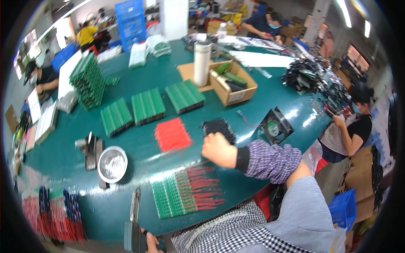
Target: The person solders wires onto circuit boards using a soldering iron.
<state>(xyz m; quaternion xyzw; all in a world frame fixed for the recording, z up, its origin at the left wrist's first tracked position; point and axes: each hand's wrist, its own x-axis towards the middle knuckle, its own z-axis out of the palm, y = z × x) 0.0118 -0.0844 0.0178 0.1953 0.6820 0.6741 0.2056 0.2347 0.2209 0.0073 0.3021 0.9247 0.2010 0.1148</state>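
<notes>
Across this busy workroom's green desk (pixel 141 168), a green board panel (pixel 172 195) trailing red wires (pixel 206 189) lies on the body side of the right grip (pixel 219 150), near it; that grip curls beside black wires (pixel 219 127), fingertips hidden, so I cannot tell whether it holds anything; the left grip (pixel 152 243) wraps a dark green handheld tool (pixel 133 237).
</notes>
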